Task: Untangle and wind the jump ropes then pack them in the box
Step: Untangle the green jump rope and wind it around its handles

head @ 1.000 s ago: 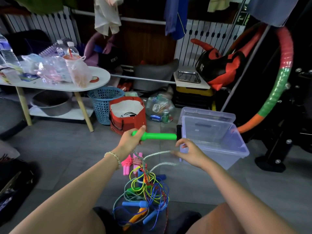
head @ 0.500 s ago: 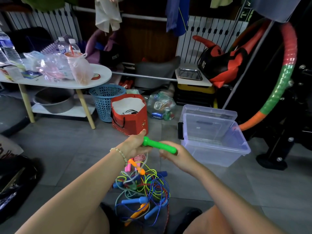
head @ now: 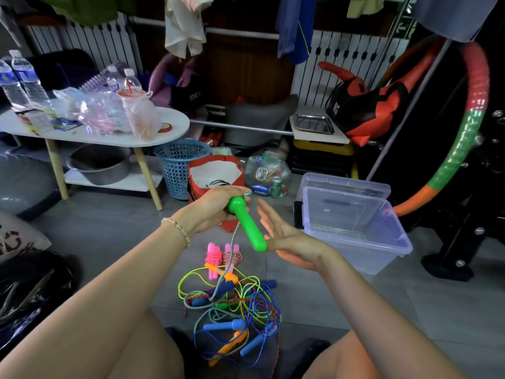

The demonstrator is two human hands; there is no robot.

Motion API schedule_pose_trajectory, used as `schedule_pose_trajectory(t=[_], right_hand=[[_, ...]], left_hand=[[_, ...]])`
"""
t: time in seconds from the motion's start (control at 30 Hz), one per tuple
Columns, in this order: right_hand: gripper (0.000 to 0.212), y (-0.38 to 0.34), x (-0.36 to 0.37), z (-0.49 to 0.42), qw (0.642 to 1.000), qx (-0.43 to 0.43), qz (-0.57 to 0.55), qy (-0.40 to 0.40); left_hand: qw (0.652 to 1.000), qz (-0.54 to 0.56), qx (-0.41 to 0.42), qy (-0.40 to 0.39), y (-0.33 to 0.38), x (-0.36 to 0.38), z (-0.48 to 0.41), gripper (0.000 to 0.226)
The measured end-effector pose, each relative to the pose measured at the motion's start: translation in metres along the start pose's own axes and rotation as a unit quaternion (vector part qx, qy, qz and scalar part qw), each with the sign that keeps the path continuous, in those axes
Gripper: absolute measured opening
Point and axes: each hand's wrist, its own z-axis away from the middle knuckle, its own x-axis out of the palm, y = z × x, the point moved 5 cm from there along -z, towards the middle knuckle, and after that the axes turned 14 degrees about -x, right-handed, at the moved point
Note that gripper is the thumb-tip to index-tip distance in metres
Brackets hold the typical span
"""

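Freed from the green handle point(head: 247, 225) it gripped a moment ago, the right hand point(head: 287, 236) holds its fingers straight just beside the lower end, while the left hand point(head: 213, 207) clasps the knobbed top, its cord point(head: 232, 243) trailing into the tangle of ropes point(head: 232, 305) near the clear box point(head: 369, 255).

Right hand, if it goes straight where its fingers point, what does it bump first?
Probably the green handle gripped by the left hand; the open right hand is just beside it, though depth is unclear.
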Motion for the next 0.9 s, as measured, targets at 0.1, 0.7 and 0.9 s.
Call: schedule_pose_trajectory(t=[0.1, 0.7, 0.9], right_hand=[[0.083, -0.009, 0.000, -0.004, 0.994, -0.011, -0.102, 0.047], [0.027, -0.074, -0.023, -0.012, 0.976, -0.067, 0.062, 0.199], [0.029, -0.100, -0.045, -0.003, 0.958, -0.091, 0.044, 0.267]], left_hand=[[0.997, -0.071, 0.025, 0.021, 0.003, -0.010, 0.008, 0.018], [0.961, -0.261, 0.071, -0.060, -0.029, 0.004, 0.031, 0.051], [0.980, -0.101, 0.155, -0.071, -0.007, 0.063, 0.053, 0.015]])
